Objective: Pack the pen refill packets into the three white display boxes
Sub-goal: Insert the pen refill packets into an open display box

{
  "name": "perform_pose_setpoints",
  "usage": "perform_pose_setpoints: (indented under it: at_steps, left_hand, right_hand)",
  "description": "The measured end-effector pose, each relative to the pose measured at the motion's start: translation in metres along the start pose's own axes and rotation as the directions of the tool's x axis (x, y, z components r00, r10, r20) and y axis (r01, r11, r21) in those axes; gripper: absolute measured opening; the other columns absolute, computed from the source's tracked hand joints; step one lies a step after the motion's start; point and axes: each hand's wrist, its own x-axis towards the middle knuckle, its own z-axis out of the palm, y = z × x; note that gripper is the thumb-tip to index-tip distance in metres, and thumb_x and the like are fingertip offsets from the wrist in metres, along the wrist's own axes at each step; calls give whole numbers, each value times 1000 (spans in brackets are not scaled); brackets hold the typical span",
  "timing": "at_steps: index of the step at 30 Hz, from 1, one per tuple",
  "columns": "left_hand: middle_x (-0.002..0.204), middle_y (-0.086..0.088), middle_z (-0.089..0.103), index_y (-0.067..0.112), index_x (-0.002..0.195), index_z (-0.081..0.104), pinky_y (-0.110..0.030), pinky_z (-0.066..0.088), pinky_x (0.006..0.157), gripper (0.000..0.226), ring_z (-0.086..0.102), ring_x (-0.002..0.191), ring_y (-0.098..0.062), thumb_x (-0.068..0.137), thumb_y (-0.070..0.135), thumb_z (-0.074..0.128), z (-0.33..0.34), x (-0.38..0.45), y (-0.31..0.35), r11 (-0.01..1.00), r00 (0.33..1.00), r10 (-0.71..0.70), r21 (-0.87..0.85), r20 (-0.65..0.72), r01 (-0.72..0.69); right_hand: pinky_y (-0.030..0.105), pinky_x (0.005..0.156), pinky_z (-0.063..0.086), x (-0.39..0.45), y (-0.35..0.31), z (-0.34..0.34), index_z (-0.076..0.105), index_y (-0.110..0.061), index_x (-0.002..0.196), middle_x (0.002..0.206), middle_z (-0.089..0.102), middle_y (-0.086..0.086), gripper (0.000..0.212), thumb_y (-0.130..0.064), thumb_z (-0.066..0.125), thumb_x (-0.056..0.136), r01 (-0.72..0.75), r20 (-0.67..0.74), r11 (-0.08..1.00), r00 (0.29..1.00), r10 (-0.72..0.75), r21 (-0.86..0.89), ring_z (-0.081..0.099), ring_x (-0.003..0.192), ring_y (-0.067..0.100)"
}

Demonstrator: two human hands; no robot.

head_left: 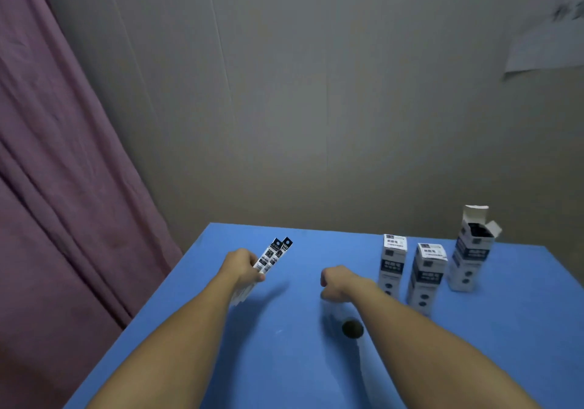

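Landmark: we place everything relative to the open white cardboard display box (472,250), which stands upright on the blue table (284,361) with its top flaps raised, presumably ready to receive packets.
Closed boxes: 2 more white display boxes, the middle box (426,274) just left of the open one and the left box (392,263) left again, both upright with tops shut (we judge these already filled or waiting).
Left hand: the left hand (245,266), well left of the open box, grips a small bunch of long white-and-black pen refill packets (273,255), fanned up and away, probably gathered for 1 insertion.
Right hand: the right hand (336,282), between the packets and the left box, is curled downward; a blurred clear item with a dark round end (350,328) lies beneath it, and we cannot tell whether it is held.
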Motion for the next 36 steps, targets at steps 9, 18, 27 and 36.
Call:
perform_pose_setpoints:
  at_steps: [9, 18, 27, 36]
  left_hand:
    - [83, -3, 67, 12, 84, 72, -25, 39, 57, 17, 57, 73, -17, 76, 22, 83, 40, -66, 37, 981, 977, 195, -41, 90, -192]
    - [73, 0, 60, 16, 72, 64, -26, 36, 54, 20, 53, 67, -16, 74, 24, 83, 90, -144, 99, 939, 921, 343, -76, 186, -334]
    - [80, -3, 65, 17, 74, 65, -28, 43, 65, 18, 60, 77, -19, 80, 22, 81, 120, -194, 196, 889, 878, 457, -118, 144, -443]
    - [80, -9, 72, 9, 81, 72, -31, 41, 62, 23, 63, 75, -23, 89, 30, 75, 184, -235, 286, 868, 876, 469, -241, 108, -435]
  right_hand:
    - [39, 80, 62, -121, 64, 31, 64, -11, 114, 106, 70, 10, 29, -30, 62, 91, -246, 93, 931, 969, 229, 269, 72, 93, 26]
    - [38, 83, 60, -230, 123, 63, 62, -8, 119, 115, 62, 11, 33, -21, 55, 90, -413, -22, 893, 906, 423, 179, 69, 95, 30]
    - [39, 98, 49, -293, 185, 51, 50, -13, 132, 134, 52, 9, 40, -22, 52, 93, -394, -224, 890, 869, 442, 230, 54, 119, 29]
    - [42, 97, 50, -352, 285, 32, 50, -10, 131, 131, 54, 9, 43, -26, 55, 91, -373, -313, 906, 852, 420, 201, 55, 118, 30]
